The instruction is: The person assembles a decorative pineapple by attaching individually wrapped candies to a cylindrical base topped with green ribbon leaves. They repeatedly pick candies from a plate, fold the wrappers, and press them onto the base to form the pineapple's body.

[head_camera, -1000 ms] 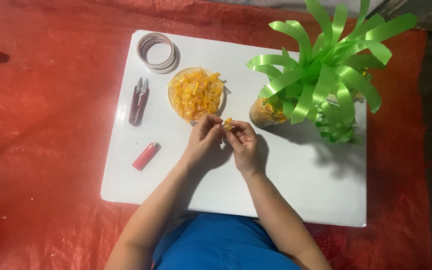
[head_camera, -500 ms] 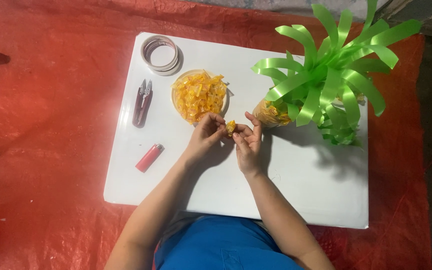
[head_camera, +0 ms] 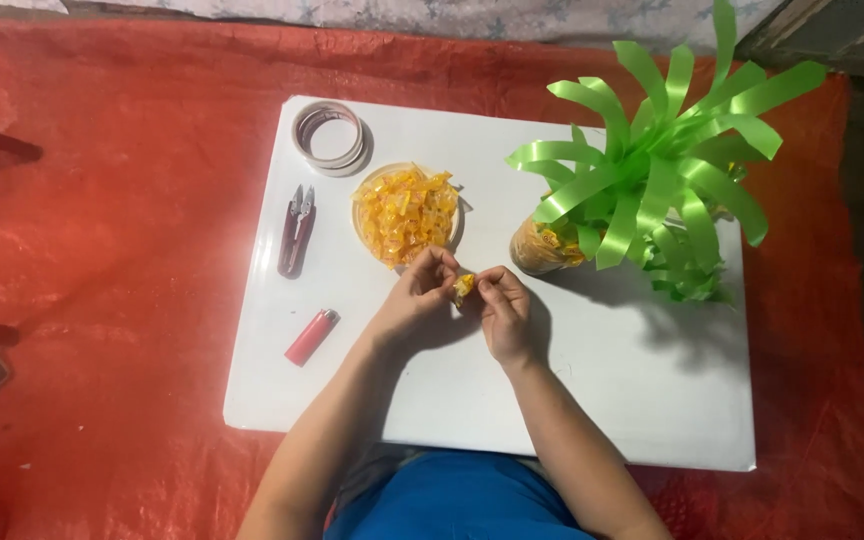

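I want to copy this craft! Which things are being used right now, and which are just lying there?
In use:
left hand
right hand
small yellow piece pinched between both
bowl of yellow pieces, nearest

Lying about:
snips
red lighter
tape rolls
green ribbon ornament

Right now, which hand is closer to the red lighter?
Left. The left hand is just right of and above the lighter; the right hand sits farther right, beyond the left one.

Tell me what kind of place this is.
Probably a home craft spot on the floor: a low white table stands on a red plastic sheet, with tape rolls, snips, a red lighter and a green ribbon decoration.
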